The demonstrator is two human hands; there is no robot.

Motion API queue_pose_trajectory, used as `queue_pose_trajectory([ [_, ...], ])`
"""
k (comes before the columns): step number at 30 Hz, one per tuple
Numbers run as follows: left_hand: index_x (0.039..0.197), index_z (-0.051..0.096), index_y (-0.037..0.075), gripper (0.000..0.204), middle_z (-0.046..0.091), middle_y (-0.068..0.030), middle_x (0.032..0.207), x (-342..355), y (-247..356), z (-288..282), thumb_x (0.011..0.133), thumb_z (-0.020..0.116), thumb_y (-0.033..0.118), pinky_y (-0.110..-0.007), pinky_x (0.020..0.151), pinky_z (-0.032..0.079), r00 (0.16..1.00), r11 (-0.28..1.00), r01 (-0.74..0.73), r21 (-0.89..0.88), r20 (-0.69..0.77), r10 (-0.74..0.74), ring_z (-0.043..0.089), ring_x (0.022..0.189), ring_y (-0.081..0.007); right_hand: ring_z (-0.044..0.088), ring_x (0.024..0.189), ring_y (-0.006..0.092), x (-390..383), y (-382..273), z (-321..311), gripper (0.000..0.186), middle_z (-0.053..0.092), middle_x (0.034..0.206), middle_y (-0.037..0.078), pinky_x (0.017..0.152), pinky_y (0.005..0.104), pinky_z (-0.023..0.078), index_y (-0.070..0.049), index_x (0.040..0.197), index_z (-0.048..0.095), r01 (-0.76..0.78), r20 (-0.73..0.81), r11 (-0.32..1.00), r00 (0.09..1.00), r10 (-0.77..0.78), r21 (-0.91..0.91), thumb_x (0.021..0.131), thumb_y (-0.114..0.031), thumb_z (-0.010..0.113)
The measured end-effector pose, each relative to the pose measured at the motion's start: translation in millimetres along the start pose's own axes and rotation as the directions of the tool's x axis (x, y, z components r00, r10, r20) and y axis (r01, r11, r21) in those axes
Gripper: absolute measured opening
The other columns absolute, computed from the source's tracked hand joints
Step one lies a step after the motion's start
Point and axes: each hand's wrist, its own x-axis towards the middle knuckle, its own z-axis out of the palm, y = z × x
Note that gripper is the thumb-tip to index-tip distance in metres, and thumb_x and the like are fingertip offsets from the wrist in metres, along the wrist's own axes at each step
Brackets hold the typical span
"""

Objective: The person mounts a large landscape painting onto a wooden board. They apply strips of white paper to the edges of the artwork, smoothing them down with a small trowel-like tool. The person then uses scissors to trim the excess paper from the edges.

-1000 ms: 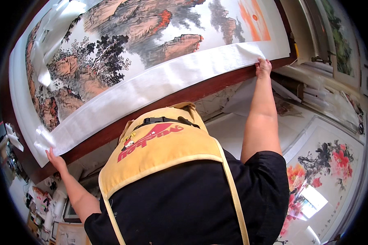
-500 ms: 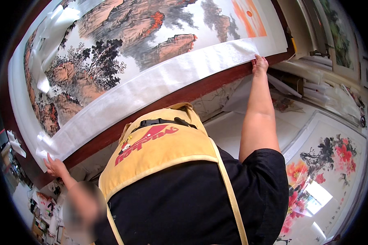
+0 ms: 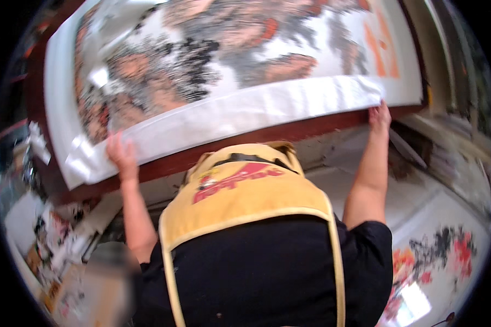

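Note:
A large landscape painting (image 3: 289,68) lies on a dark red table, with orange cliffs and black trees. Along its near margin stretches a long white paper strip (image 3: 245,114), slightly wrinkled. My left hand (image 3: 121,156) rests over the left part of that strip, fingers spread, though motion blurs them. At the strip's right end, my right hand (image 3: 380,116) has its fingertips closed on the near corner. More crumpled white paper (image 3: 98,76) lies across the painting's left side.
The table's dark red edge (image 3: 311,122) runs right in front of my yellow apron (image 3: 245,201). Below right is a flower painting (image 3: 441,256) under a glossy surface. Papers and assorted clutter (image 3: 60,234) sit at lower left. White paper (image 3: 37,143) hangs at the table's left edge.
My left hand has left the strip's far left end and moved right along it. The right hand stays at the right end. The whole view has shifted and turned.

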Motion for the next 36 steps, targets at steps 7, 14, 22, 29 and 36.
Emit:
queue_pose_trajectory([
  [7,0.141,0.051,0.011,0.074,0.042,-0.0143,0.149,31,136,14,0.079,0.08,0.039,-0.049,0.113,0.029,0.983,0.953,-0.084,-0.292,0.135,0.128,0.04,0.135,-0.0361,0.064,0.102,0.0188,-126,30,100,0.05,0.065,0.117,0.009,0.08,0.0306,0.053,0.0,0.129,0.057,0.123,0.475,0.943,0.879,0.041,-0.309,0.084,-0.007,0.075],
  [14,0.129,0.053,0.011,0.073,0.046,-0.0131,0.14,73,187,43,0.069,0.084,0.039,-0.049,0.11,0.033,0.901,0.841,-0.321,-0.436,0.134,0.413,0.043,0.13,-0.0342,0.06,0.114,0.0293,-95,-103,123,0.052,0.06,0.127,0.017,0.099,0.044,0.049,0.004,0.139,0.049,0.131,0.696,0.954,0.658,-0.288,0.271,0.089,-0.007,0.059],
  [22,0.115,0.055,0.013,0.048,0.06,-0.0131,0.106,113,239,34,0.078,0.079,0.033,-0.04,0.082,0.05,0.542,0.771,0.152,-0.618,0.705,0.458,0.061,0.1,-0.0321,0.054,0.125,0.0329,-66,-183,212,0.047,0.053,0.137,0.022,0.108,0.0469,0.043,0.009,0.14,0.046,0.291,0.662,0.897,0.606,-0.441,0.332,0.094,-0.001,0.048],
  [29,0.121,0.053,0.011,0.062,0.05,-0.0163,0.119,105,250,43,0.072,0.08,0.037,-0.044,0.098,0.043,0.715,0.67,-0.061,-0.74,0.436,0.546,0.05,0.117,-0.0346,0.045,0.137,0.0348,-42,-108,259,0.045,0.046,0.147,0.025,0.116,0.0487,0.036,0.012,0.141,0.043,-0.469,0.829,0.792,0.554,-0.082,0.392,0.096,0.007,0.039],
  [36,0.117,0.052,0.007,0.061,0.043,-0.0175,0.122,91,261,73,0.068,0.08,0.032,-0.046,0.105,0.036,0.805,0.761,-0.134,-0.635,0.378,0.458,0.043,0.121,-0.037,0.037,0.141,0.0348,-99,-162,277,0.044,0.042,0.15,0.024,0.122,0.0516,0.022,0.01,0.144,0.04,-0.337,0.989,0.935,-0.055,-0.137,0.11,0.103,-0.008,0.041],
])
